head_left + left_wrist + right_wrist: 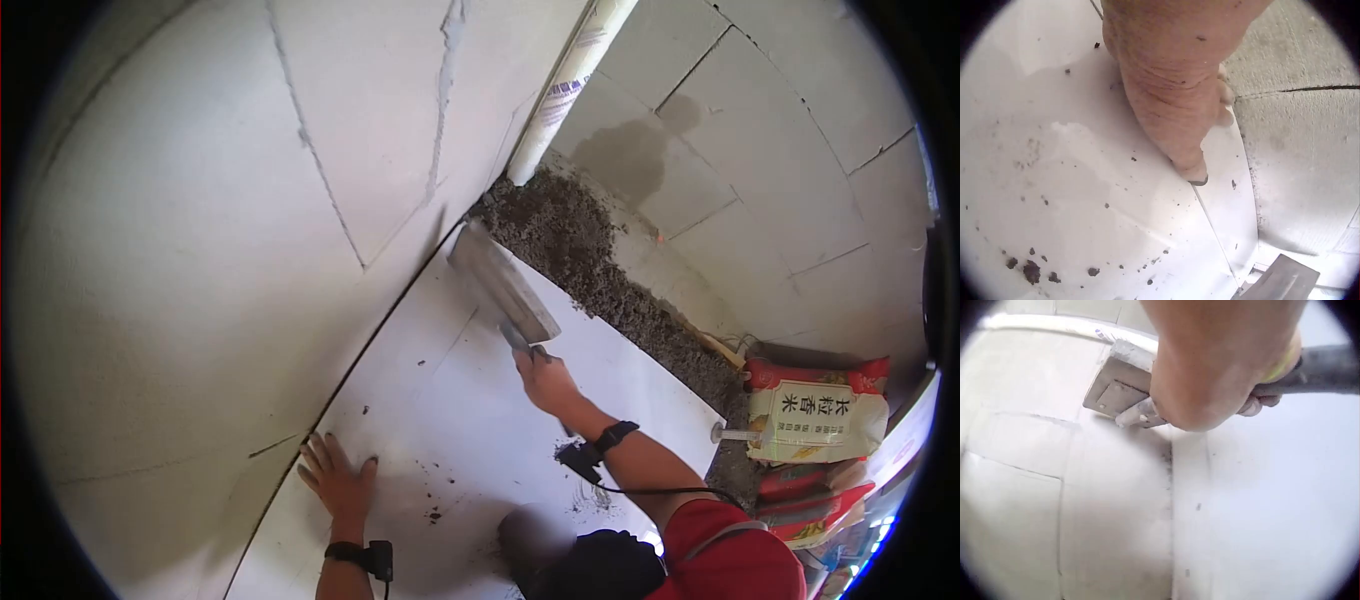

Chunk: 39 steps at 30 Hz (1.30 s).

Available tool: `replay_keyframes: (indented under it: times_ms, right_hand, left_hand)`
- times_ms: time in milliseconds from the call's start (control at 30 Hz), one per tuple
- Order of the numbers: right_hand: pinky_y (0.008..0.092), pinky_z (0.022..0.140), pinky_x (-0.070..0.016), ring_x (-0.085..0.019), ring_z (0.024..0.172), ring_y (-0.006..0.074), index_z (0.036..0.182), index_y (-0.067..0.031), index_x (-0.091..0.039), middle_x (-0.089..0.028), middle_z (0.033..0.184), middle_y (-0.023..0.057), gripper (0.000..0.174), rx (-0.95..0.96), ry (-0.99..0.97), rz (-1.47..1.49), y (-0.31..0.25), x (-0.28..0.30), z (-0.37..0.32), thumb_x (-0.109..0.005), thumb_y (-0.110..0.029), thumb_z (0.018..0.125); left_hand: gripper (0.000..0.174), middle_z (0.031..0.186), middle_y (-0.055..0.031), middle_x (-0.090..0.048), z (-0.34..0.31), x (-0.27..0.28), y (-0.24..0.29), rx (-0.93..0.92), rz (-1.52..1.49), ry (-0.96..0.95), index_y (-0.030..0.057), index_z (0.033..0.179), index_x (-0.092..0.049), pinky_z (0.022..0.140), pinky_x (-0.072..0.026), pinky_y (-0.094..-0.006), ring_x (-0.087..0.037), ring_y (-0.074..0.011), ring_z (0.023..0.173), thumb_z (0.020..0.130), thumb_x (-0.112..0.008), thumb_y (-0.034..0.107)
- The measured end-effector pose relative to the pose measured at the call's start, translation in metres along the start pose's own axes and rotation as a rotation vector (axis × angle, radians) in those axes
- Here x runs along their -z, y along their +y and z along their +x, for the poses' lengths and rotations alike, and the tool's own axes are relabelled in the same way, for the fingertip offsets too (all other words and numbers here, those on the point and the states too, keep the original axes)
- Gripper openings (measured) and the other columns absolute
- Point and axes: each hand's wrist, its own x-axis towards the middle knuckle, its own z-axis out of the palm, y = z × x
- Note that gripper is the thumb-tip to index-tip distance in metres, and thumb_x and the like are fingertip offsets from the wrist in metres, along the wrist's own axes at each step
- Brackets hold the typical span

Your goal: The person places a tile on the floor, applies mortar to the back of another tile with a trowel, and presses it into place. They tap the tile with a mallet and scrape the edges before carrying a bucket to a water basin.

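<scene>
Where the grey metal trowel (505, 285) overhangs the smooth white slab (620, 390), a blade edge pressed askew could scratch the surface. The blade lies just beyond the right hand (548, 385), whose fingers are clamped round the handle, near dark, crumbly mortar (560, 225). The left hand (340, 487) rests on the slab, fingers apart, beside the pale block wall (200, 250).

Mortar (560, 235) between tiles (420, 335) and wall (790, 140)
</scene>
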Motion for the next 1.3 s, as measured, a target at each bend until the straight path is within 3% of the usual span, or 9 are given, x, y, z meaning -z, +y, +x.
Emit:
replay_keyframes:
  times_ms: [233, 400, 700, 800, 967, 1067, 1133, 1233, 1300]
  right_hand:
    - [0.0497, 0.061, -0.0505, -0.061, 0.066, 0.0411, 0.106, -0.0041, -0.053, -0.060, 0.079, 0.0215, 0.018, 0.246, 0.172, -0.111, -0.004, 0.013, -0.003, -0.043, -0.015, 0.095]
    - [0.0554, 0.067, -0.0469, -0.060, 0.077, 0.0491, 0.091, 0.0043, -0.053, -0.061, 0.076, 0.0313, 0.047, -0.208, -0.006, 0.092, -0.009, -0.005, -0.002, -0.044, -0.042, 0.097]
    - [0.0520, 0.070, -0.0504, -0.062, 0.074, 0.0454, 0.108, 0.0050, -0.053, -0.064, 0.077, 0.0268, 0.049, -0.217, -0.241, 0.114, -0.040, 0.011, -0.032, -0.042, -0.042, 0.097]
    - [0.0519, 0.069, -0.0503, -0.062, 0.073, 0.0453, 0.108, 0.0060, -0.052, -0.064, 0.076, 0.0268, 0.051, -0.047, -0.127, 0.156, -0.036, 0.026, -0.027, -0.041, -0.042, 0.097]
    - [0.0508, 0.072, -0.0500, -0.062, 0.080, 0.0443, 0.108, 0.0058, -0.052, -0.062, 0.085, 0.0306, 0.050, -0.198, -0.142, 0.176, -0.012, 0.003, -0.013, -0.040, -0.041, 0.098]
    - [0.0517, 0.064, -0.0474, -0.060, 0.071, 0.0460, 0.088, 0.0054, -0.054, -0.061, 0.074, 0.0278, 0.041, -0.138, -0.050, 0.115, -0.003, 0.014, -0.007, -0.045, -0.033, 0.098]
    - [0.0511, 0.066, -0.0478, -0.060, 0.078, 0.0466, 0.089, 0.0054, -0.054, -0.062, 0.078, 0.0294, 0.043, 0.083, 0.054, 0.120, 0.001, 0.011, -0.017, -0.044, -0.035, 0.098]
    - [0.0517, 0.073, -0.0496, -0.061, 0.084, 0.0453, 0.107, 0.0011, -0.054, -0.063, 0.090, 0.0252, 0.038, -0.275, -0.132, 0.152, -0.004, 0.008, -0.020, -0.038, -0.032, 0.099]
    - [0.0520, 0.072, -0.0496, -0.061, 0.082, 0.0452, 0.107, 0.0001, -0.054, -0.062, 0.090, 0.0254, 0.036, -0.164, -0.132, 0.071, -0.008, 0.025, -0.025, -0.038, -0.031, 0.099]
  left_hand:
    - [0.089, 0.154, -0.0227, -0.018, 0.000, -0.009, -0.001, -0.033, -0.027, 0.048, 0.0016, 0.146, -0.026, 0.111, -0.0053, -0.0612, -0.009, -0.0433, 0.143, 0.080, -0.059, 0.051]
    - [0.089, 0.154, -0.0231, -0.018, -0.001, -0.001, 0.001, -0.006, -0.020, 0.005, 0.0020, 0.146, -0.026, 0.111, -0.0049, -0.0612, -0.008, -0.0430, 0.143, 0.080, -0.059, 0.052]
    - [0.091, 0.154, -0.0227, -0.018, -0.001, -0.008, -0.002, -0.003, -0.007, 0.043, 0.0033, 0.147, -0.026, 0.111, -0.0055, -0.0616, -0.009, -0.0448, 0.142, 0.078, -0.059, 0.052]
    - [0.090, 0.154, -0.0226, -0.019, -0.002, -0.009, 0.001, 0.035, -0.011, -0.034, 0.0037, 0.147, -0.026, 0.112, -0.0058, -0.0612, -0.009, -0.0446, 0.142, 0.078, -0.060, 0.051]
    - [0.089, 0.154, -0.0224, -0.019, -0.001, -0.006, 0.000, 0.001, -0.025, 0.013, 0.0039, 0.146, -0.027, 0.112, -0.0062, -0.0607, -0.009, -0.0440, 0.142, 0.077, -0.062, 0.048]
    - [0.089, 0.154, -0.0222, -0.018, -0.002, 0.002, 0.004, 0.026, -0.035, -0.022, 0.0038, 0.146, -0.027, 0.112, -0.0063, -0.0603, -0.009, -0.0435, 0.143, 0.077, -0.063, 0.048]
    - [0.089, 0.154, -0.0221, -0.018, -0.004, -0.007, -0.003, -0.013, -0.018, 0.019, 0.0038, 0.146, -0.027, 0.112, -0.0064, -0.0602, -0.009, -0.0433, 0.143, 0.077, -0.063, 0.048]
    - [0.089, 0.154, -0.0220, -0.019, -0.008, -0.007, -0.006, -0.029, -0.010, 0.026, 0.0039, 0.146, -0.028, 0.112, -0.0066, -0.0602, -0.009, -0.0431, 0.143, 0.078, -0.063, 0.048]
    - [0.089, 0.154, -0.0220, -0.019, 0.000, 0.001, 0.000, 0.000, -0.039, 0.013, 0.0040, 0.146, -0.028, 0.112, -0.0066, -0.0602, -0.010, -0.0431, 0.143, 0.078, -0.063, 0.048]
